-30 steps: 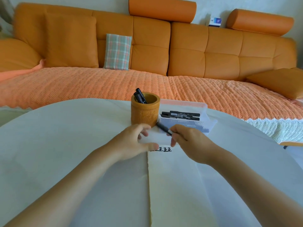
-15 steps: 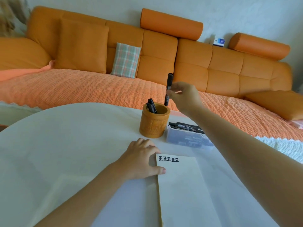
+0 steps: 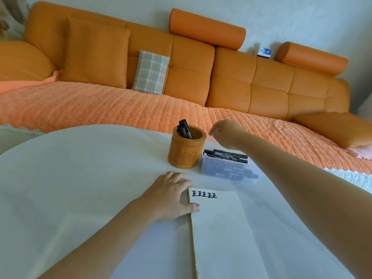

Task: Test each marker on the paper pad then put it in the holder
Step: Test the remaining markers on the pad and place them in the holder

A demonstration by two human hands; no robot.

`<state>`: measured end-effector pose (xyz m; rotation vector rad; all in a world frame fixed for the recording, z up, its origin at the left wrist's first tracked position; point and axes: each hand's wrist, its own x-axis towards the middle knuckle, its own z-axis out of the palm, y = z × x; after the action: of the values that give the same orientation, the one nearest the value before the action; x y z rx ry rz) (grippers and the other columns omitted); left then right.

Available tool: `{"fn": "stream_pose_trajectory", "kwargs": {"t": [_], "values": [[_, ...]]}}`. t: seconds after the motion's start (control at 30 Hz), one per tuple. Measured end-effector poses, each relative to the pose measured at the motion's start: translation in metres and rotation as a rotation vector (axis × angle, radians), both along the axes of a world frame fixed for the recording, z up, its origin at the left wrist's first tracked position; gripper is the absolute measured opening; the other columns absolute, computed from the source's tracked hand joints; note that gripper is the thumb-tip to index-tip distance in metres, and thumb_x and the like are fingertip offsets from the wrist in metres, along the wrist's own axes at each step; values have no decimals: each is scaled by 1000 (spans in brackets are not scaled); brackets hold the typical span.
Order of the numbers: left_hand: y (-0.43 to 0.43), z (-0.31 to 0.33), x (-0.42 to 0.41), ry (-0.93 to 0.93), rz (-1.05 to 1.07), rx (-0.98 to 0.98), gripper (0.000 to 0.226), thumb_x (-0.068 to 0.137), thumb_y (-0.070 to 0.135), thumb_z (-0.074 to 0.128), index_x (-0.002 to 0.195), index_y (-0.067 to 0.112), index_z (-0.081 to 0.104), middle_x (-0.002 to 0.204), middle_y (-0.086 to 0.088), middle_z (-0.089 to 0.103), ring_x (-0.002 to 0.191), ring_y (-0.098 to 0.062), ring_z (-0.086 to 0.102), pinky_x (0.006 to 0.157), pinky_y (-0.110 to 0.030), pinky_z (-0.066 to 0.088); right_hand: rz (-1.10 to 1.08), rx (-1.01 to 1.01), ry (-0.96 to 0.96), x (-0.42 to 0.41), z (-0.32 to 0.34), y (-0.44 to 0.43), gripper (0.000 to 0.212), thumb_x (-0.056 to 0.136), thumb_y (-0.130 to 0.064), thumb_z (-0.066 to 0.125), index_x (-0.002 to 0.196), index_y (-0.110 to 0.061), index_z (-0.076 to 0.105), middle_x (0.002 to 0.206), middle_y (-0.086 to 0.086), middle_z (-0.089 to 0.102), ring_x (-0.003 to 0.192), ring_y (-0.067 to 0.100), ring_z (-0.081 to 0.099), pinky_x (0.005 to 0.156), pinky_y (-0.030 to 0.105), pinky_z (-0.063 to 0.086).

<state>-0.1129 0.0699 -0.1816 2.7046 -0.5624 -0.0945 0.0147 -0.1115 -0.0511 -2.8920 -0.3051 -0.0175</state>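
The paper pad (image 3: 217, 228) lies nearest, the relaxed left hand (image 3: 171, 196) resting its thumb on the pad's edge. Beyond its fingertips is the holder (image 3: 187, 152), its markers (image 3: 184, 129) upright with caps tilted left. Just right of the rim hovers the right hand (image 3: 225, 133) (blurred), fingers loosely curled and empty, above spare markers (image 3: 225, 155) lying crosswise in a box (image 3: 229, 172).

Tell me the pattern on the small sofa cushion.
Plaid cushion: grey-green with orange and white lines, head view.

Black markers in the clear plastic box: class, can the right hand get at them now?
Probably yes: the right hand hovers near the black markers lying exposed atop the clear plastic box, nothing between.
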Motion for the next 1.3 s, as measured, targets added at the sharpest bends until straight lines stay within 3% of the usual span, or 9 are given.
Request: {"fn": "stream_pose_trajectory", "kwargs": {"t": [0.13,0.27,0.43,0.57,0.7,0.8,0.97,1.1,1.3], "values": [[-2,4,-2,7,9,7,74,86,72,44,148,33,31,155,14,20,142,-9,12,116,-33,15,-57,-389,236,1,-24,-36,33,97,-10,46,122,-8,67,128,13,65,118,30,61,99,43,52],[-6,7,-3,15,9,23,74,86,73,44,148,34,31,156,14,20,143,-9,13,116,-34,16,8,-280,294,1,-24,-46,33,98,-23,51,126,-17,66,128,6,64,121,26,58,98,34,46],[-6,10,-3,31,11,29,74,86,72,44,148,34,31,156,14,20,142,-9,13,116,-33,16,98,-320,304,10,-25,-56,30,98,-32,55,121,-22,69,127,0,64,118,23,55,102,38,43],[-6,12,-2,29,12,35,74,86,73,45,148,34,31,156,14,20,143,-9,13,117,-34,16,162,-281,227,13,-23,-58,23,96,-33,62,113,-20,70,117,-1,66,106,21,59,90,34,47],[-5,11,-2,32,13,28,74,86,73,45,147,34,32,155,14,22,142,-9,14,117,-34,17,148,-193,108,1,-15,-59,10,102,-30,50,110,-28,56,106,1,63,85,17,61,71,33,50],[-5,15,-3,31,19,28,74,85,71,47,147,33,34,154,14,25,141,-9,18,116,-34,21,137,-122,-13,-25,-7,-60,20,103,-30,42,116,-30,57,94,-5,62,71,14,61,62,32,50],[-17,30,-10,-104,127,-240,57,92,55,52,143,37,35,148,16,40,133,-10,40,104,-32,39,215,50,-127,-83,-17,-66,20,99,-44,50,106,-38,67,93,-14,66,80,8,59,68,31,48],[-31,38,-13,-242,75,-310,50,93,47,55,140,39,40,134,18,51,122,-2,48,89,-24,44,272,62,-116,-112,-46,-72,19,99,-44,51,103,-35,67,95,-16,68,86,7,61,77,33,51],[-49,36,-10,-350,-3,-226,22,95,32,60,116,35,64,79,27,46,87,-2,46,63,-19,39,342,174,-60,-122,-76,-84,13,101,-28,48,107,-25,59,93,-15,59,80,7,53,74,31,47]]}}
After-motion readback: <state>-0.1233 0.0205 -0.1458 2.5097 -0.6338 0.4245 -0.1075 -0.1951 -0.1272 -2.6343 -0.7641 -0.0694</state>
